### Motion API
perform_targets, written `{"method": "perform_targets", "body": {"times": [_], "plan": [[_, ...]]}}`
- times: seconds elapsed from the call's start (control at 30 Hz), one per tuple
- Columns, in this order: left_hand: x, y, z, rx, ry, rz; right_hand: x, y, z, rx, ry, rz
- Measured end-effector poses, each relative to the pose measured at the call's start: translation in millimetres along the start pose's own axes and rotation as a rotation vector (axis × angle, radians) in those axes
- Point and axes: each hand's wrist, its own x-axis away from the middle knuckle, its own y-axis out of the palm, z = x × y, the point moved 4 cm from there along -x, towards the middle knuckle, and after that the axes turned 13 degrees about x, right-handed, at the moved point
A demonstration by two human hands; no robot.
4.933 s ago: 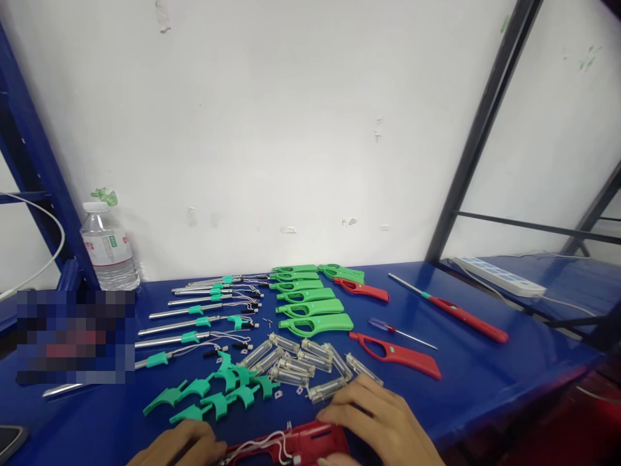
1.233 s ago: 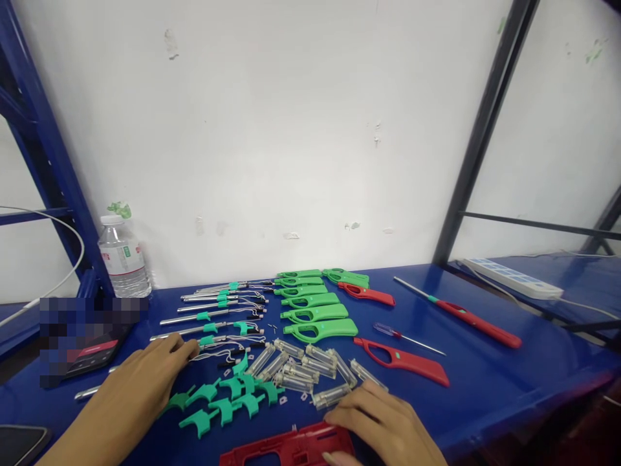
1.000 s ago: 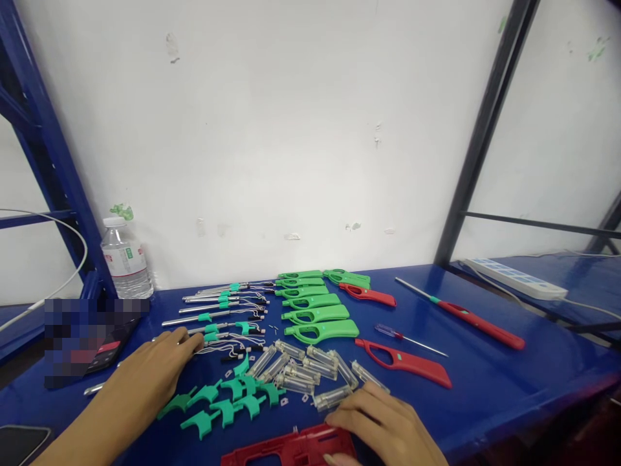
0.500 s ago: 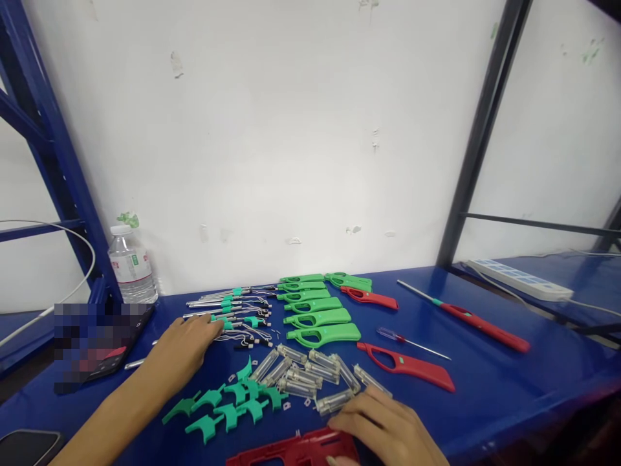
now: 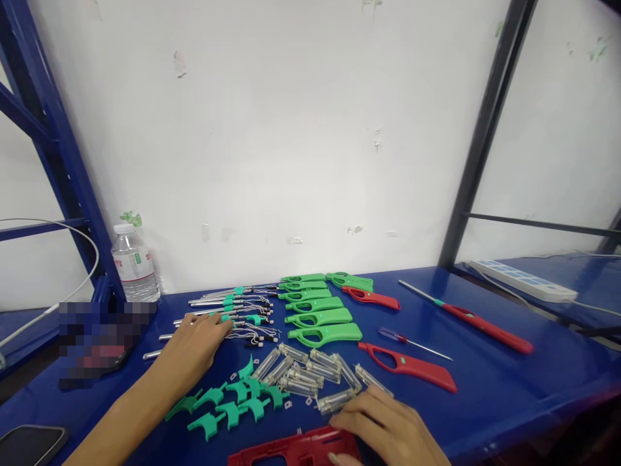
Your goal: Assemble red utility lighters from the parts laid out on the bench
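Observation:
My left hand (image 5: 201, 336) lies over the row of metal rods with teal collars and wires (image 5: 237, 301), its fingers bent down on them; whether it grips one is hidden. At the bottom, my right hand (image 5: 388, 424) holds a red lighter shell half (image 5: 310, 446) by its right end, thumb and fingers around it. Clear fuel tubes (image 5: 301, 386) lie in a loose pile just above the shell. Several teal triggers (image 5: 230, 411) sit left of it. Green handle shells (image 5: 325, 333) are lined up behind the tubes.
Red handle shells (image 5: 417, 372), a screwdriver (image 5: 395, 334) and a red lighter with a long rod (image 5: 485, 329) lie at right. A water bottle (image 5: 136, 268) stands back left; a phone (image 5: 32, 446) lies front left. A power strip (image 5: 524, 281) is far right.
My left hand has shifted slightly right along the rods, and the nearest rods have moved right with it. My right hand stays on the red shell.

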Motion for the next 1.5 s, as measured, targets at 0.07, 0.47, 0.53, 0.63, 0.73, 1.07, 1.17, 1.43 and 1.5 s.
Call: {"method": "perform_targets", "body": {"times": [0.07,0.47,0.53,0.63,0.73,1.07,1.17,1.43,1.5], "plan": [[-0.3,-3.6,3.1,0.004,0.008,-0.012,-0.1,0.0,-0.2,0.002,0.000,-0.001],[6.4,-17.8,3.4,0.114,-0.042,0.001,-3.9,-7.7,-4.1,0.024,0.013,0.057],[8.3,-18.2,2.5,0.131,-0.056,0.007,-2.2,-5.2,-3.6,0.019,0.014,0.040],[8.6,-17.2,3.2,0.151,-0.063,0.006,-3.2,-3.8,-3.9,0.024,0.011,0.025],[6.7,-15.0,5.7,0.169,-0.045,-0.009,-7.2,-7.9,-5.9,0.039,0.001,0.068],[4.5,-6.5,17.8,0.188,0.014,0.010,-12.1,-14.9,-9.7,0.057,-0.003,0.109],[3.5,-6.3,18.1,0.170,0.001,0.003,-13.7,-17.1,-11.2,0.070,-0.004,0.145],[0.5,-4.9,15.4,0.121,-0.030,0.011,-9.7,-13.0,-9.0,0.084,0.001,0.102],[-0.9,-4.2,14.4,0.111,-0.034,0.021,-9.4,-13.0,-9.0,0.084,-0.001,0.106]]}}
